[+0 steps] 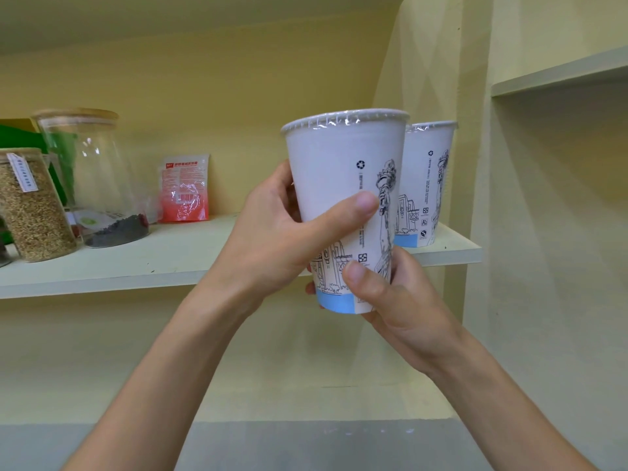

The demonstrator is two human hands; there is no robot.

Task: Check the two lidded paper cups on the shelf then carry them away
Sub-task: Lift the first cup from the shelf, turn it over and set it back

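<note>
Both the left hand and right hand hold the upright white printed paper cup with film lid, while its twin cup (on the pale shelf) stands just behind-right, nearer the right grip.

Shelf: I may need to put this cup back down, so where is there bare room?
The shelf is bare between the red packet and the second cup, behind the held cup. Its front edge is also free. The left end is crowded with glass jars.
</note>
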